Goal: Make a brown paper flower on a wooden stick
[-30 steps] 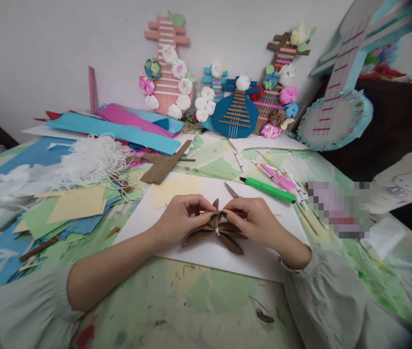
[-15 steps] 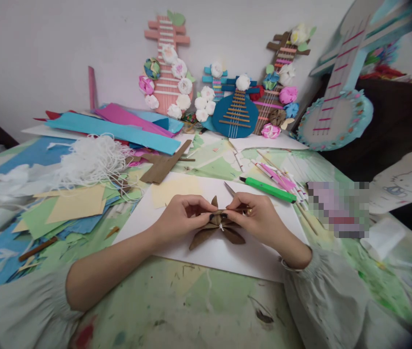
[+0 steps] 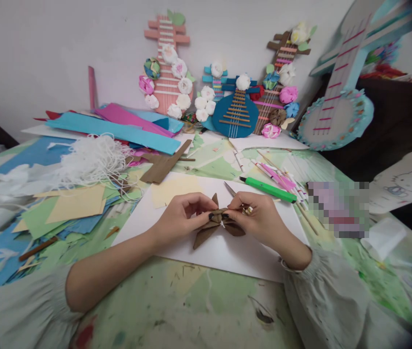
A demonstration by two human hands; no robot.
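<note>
Between my hands is a brown paper flower (image 3: 206, 234), its pointed petals spread out and a bit of white string tied at its centre. My left hand (image 3: 187, 215) pinches it from the left with thumb and finger. From the right, my right hand (image 3: 251, 213) pinches the upper petals, the thumbs almost meeting. Fingertips hide part of the folds. Beneath lies a white sheet of paper (image 3: 180, 259). The tip of a pointed metal tool (image 3: 229, 188) shows just behind my right hand, the rest of it hidden.
A green cutter (image 3: 269, 189) lies beyond my right hand, near rolled paper sticks (image 3: 282, 177). On the left are white string (image 3: 96, 162), coloured paper scraps (image 3: 78, 206) and brown paper strips (image 3: 165, 162). Paper lutes (image 3: 237, 116) lean against the wall.
The flower has turned and tilted slightly between my fingers, and its lower right petal has risen. Both hands stay in nearly the same place, still pinching it.
</note>
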